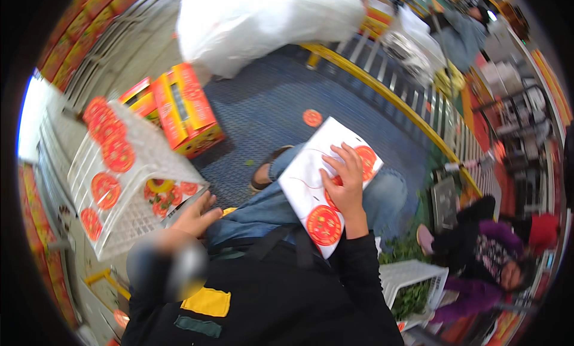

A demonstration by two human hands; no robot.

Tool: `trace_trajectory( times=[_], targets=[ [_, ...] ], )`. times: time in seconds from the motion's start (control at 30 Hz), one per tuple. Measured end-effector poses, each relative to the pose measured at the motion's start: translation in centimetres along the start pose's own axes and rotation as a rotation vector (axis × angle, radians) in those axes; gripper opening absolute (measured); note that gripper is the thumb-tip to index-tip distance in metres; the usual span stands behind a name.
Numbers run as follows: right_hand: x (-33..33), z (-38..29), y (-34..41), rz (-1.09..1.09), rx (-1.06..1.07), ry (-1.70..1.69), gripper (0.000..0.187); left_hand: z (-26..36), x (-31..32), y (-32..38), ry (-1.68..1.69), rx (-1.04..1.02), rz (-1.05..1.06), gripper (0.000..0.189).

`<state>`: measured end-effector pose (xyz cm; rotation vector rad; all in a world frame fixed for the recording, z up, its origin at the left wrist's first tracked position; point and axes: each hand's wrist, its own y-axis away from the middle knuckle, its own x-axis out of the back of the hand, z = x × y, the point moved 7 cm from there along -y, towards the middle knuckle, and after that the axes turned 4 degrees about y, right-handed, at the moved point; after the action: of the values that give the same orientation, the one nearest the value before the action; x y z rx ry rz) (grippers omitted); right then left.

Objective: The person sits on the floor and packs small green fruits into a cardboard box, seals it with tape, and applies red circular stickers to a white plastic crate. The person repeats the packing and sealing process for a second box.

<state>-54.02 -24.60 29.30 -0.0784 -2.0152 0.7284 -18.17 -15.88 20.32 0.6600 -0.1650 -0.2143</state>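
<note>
On my lap lies a white sheet (309, 166) bearing round red stickers (323, 225) with print on them. Curved cut lines show on its bare part. My right hand (343, 180) rests palm down on the sheet with its fingers spread, touching the stickers' side. My left hand (197, 216) is by the near corner of a white plastic crate (148, 153), its thumb apart from the fingers. Whether it touches the crate I cannot tell. Several round red stickers (118, 154) lie along the crate's top and side. A yellow ring-shaped thing (160, 185) shows in its opening.
Red and yellow cartons (188, 110) stand beyond the crate. A large white plastic bag (264, 27) lies ahead, near a yellow-framed roller conveyor (385, 88). One loose sticker (312, 117) is on the blue floor (251, 108). At right, a person (489, 252) sits near a crate of greens (410, 299).
</note>
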Motion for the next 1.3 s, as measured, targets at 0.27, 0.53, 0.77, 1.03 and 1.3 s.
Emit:
trace_trajectory(
  times=[0.27,0.53,0.77,1.03,1.3],
  targets=[
    [6.6,3.6,4.9,0.154,-0.403,0.208,0.07,11.3,-9.6,-9.8,0.068,-0.48,-0.311,0.079],
    [8.2,1.4,6.7,0.324,-0.396,0.142,0.045,18.3,-20.1,-11.2,-0.094,-0.136,-0.753,0.064],
    [14.9,-3.5,3.3,0.488,-0.246,-0.031,0.028,24.6,-17.4,-5.9,0.135,-0.515,-0.476,0.044],
    [16.3,-5.3,2.4,0.7,-0.253,-0.021,0.058,25.9,-18.6,-1.6,-0.032,-0.877,-0.297,0.04],
    [15.7,-5.1,2.7,0.754,-0.276,-0.154,0.045,26.2,-21.7,-0.1,0.104,-0.904,-0.347,0.033]
  ],
)
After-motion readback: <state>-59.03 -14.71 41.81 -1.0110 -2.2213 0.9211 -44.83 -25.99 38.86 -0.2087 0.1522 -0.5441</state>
